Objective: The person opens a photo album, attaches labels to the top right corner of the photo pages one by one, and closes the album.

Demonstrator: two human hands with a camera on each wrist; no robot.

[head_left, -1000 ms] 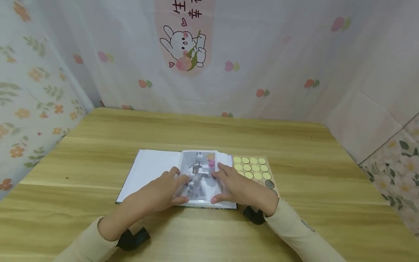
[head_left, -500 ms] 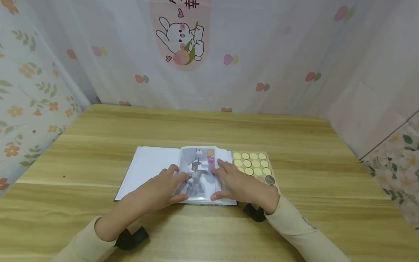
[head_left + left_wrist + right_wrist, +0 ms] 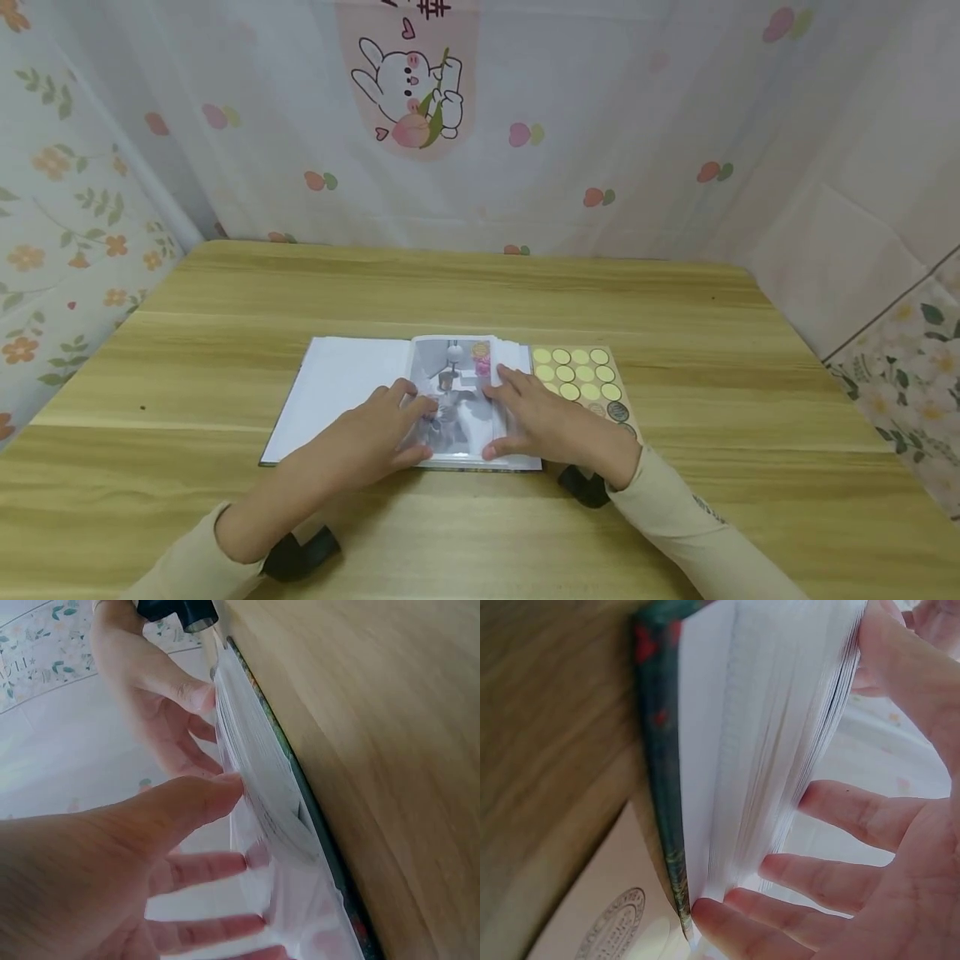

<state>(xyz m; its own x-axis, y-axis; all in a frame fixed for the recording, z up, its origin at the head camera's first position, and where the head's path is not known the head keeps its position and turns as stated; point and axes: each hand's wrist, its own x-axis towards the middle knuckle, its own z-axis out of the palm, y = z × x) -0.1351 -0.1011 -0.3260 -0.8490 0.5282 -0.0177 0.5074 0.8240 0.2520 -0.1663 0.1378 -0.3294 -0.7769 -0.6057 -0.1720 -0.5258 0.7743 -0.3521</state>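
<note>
A photo album (image 3: 341,379) lies open on the wooden table, its blank white cover side to the left and a stack of clear-sleeved pages to the right. On the top page is a mostly grey photo (image 3: 467,429) with a pink and orange patch in its corner. My left hand (image 3: 378,433) rests spread along the page's left side, fingertips and thumb touching the sleeve. My right hand (image 3: 538,421) touches the page's right side. In the right wrist view its extended fingers (image 3: 847,881) meet the page edges and the green patterned cover (image 3: 660,757).
Partly under my right hand and wrist, a sheet of round yellow stickers (image 3: 591,375) lies against the album's right side. Black wrist mounts (image 3: 302,554) sit beneath both forearms. A printed curtain (image 3: 555,100) hangs behind the table's far edge (image 3: 480,252).
The head view has tilted and shifted slightly. Both hands keep nearly the same place on the album page, and the photo stays between them.
</note>
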